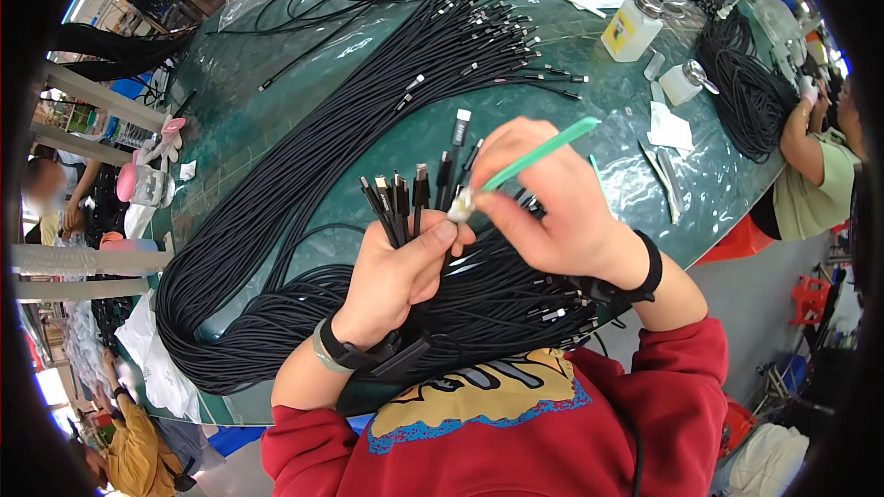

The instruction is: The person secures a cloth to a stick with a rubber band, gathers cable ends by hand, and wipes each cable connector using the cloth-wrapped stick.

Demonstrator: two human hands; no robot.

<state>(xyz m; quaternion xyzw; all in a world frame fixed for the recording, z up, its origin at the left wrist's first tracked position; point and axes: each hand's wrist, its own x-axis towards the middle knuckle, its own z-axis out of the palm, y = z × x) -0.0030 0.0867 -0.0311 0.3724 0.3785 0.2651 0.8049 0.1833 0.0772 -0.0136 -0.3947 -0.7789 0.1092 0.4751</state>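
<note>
Cable connectors (398,198) stand in a loose fan above the left hand (396,267), which I see from the head camera curled around their black leads with its thumb pressed toward the fingers. Beyond the fan, one taller connector with a pale tip (460,129) points up and away. I have the right hand (552,202) just beside the left, its thumb and fingers pinching a slim green stick (543,155) that slants up to the right. Between both sets of fingertips sits a small whitish piece (462,205); it is too small and too covered for me to tell what it is, or which hand bears it. Both hands are raised over the near side of the green desk (608,110). Under and around them I see a thick bundle of black cables (249,212), which curves back at the left and runs to the far side, where many more plug ends lie spread out. Farther right, I make out a bottle with a yellow label (632,29), a smaller bottle (681,85) near it, a crumpled white sheet (669,126) and metal tweezers (665,182). At the left edge stands a clear jar (152,186). Past the right edge, a person in a pale green top (820,179) reaches toward a coil of black cable (741,83).
</note>
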